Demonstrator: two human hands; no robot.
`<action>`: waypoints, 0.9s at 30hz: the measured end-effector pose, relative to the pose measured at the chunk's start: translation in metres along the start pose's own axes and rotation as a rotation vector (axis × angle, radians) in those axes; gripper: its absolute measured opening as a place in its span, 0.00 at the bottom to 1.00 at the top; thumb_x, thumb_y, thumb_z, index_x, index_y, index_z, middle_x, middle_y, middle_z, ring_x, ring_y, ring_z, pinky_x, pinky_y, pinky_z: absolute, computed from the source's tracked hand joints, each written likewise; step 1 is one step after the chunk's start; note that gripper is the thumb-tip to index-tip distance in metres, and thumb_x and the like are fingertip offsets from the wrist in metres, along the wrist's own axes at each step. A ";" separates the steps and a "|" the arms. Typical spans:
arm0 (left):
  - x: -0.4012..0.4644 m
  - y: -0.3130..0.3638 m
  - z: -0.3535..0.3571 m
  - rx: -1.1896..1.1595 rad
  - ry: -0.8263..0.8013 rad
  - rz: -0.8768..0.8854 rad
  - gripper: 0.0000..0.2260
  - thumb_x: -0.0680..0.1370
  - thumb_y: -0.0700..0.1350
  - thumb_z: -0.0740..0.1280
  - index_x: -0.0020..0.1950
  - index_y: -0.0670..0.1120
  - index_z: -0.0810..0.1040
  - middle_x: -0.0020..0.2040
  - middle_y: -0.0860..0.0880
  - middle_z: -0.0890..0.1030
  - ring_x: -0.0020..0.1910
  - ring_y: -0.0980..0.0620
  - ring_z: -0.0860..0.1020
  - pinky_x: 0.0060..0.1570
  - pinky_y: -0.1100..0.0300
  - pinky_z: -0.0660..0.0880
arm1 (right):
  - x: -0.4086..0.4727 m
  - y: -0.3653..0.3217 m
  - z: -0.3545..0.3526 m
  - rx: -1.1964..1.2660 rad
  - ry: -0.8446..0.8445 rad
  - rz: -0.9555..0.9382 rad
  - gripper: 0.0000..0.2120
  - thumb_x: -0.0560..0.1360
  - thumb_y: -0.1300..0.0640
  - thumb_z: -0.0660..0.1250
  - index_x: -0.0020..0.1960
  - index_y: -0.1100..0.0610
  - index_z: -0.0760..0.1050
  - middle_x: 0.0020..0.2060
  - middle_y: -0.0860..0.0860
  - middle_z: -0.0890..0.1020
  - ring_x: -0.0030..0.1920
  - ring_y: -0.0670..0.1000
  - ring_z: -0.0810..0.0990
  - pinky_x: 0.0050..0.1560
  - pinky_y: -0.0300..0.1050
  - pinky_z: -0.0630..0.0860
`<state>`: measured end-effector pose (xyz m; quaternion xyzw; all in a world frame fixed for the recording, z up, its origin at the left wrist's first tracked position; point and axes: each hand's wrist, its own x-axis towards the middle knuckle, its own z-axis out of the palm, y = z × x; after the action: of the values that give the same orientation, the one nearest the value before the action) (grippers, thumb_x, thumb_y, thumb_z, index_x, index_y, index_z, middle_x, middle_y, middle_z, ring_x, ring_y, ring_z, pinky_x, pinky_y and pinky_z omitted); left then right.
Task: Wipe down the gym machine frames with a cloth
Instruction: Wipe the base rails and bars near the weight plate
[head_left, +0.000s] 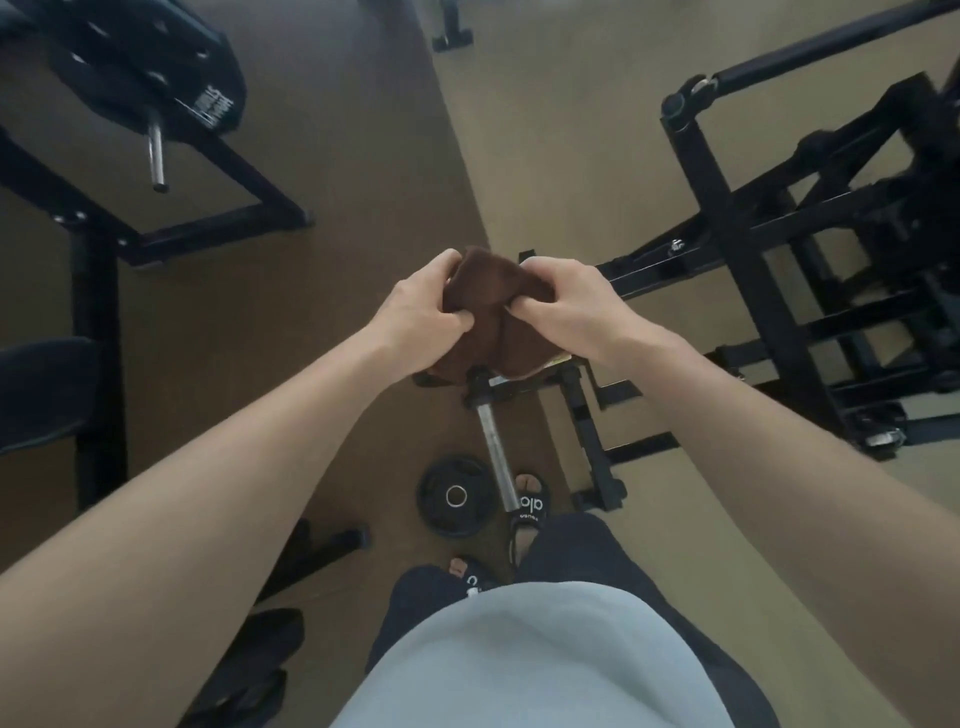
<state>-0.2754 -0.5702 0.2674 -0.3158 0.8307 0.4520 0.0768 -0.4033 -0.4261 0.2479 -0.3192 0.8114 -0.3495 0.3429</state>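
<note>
Below me a plate (453, 496) lies on the floor by my sandals. Out front, my left hand (420, 306) and right hand (570, 306) each pinch the cloth (493, 317) in mid-air, apparently refolding it for a fresh face. Beyond it, the frame (748, 249) stands to the right, with open floor (545, 130) between.

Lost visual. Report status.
Both hands, left and right, gripping brown cloth. Held above the frame. Nothing in the way.
</note>
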 end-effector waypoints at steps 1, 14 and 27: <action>0.010 0.004 0.002 0.001 -0.008 0.000 0.15 0.74 0.38 0.64 0.58 0.53 0.74 0.49 0.50 0.82 0.52 0.47 0.80 0.55 0.44 0.79 | 0.005 0.004 -0.006 -0.001 0.006 -0.002 0.04 0.79 0.55 0.66 0.47 0.48 0.79 0.42 0.44 0.82 0.45 0.42 0.80 0.41 0.39 0.73; 0.154 0.025 -0.039 0.058 -0.216 0.133 0.18 0.76 0.35 0.63 0.53 0.58 0.73 0.46 0.53 0.80 0.46 0.53 0.79 0.39 0.60 0.74 | 0.101 0.002 -0.032 0.015 -0.007 0.160 0.20 0.75 0.59 0.70 0.66 0.46 0.75 0.51 0.45 0.83 0.52 0.47 0.82 0.54 0.45 0.78; 0.303 -0.049 -0.204 0.148 -0.444 0.325 0.14 0.74 0.35 0.64 0.55 0.50 0.75 0.45 0.48 0.83 0.46 0.48 0.81 0.47 0.51 0.79 | 0.255 -0.122 0.034 -0.179 0.242 0.369 0.11 0.77 0.62 0.66 0.56 0.49 0.78 0.45 0.50 0.83 0.46 0.54 0.81 0.47 0.51 0.79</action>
<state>-0.4531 -0.8908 0.2255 -0.0654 0.8640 0.4545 0.2064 -0.4855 -0.6982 0.2408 -0.1507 0.9189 -0.2432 0.2716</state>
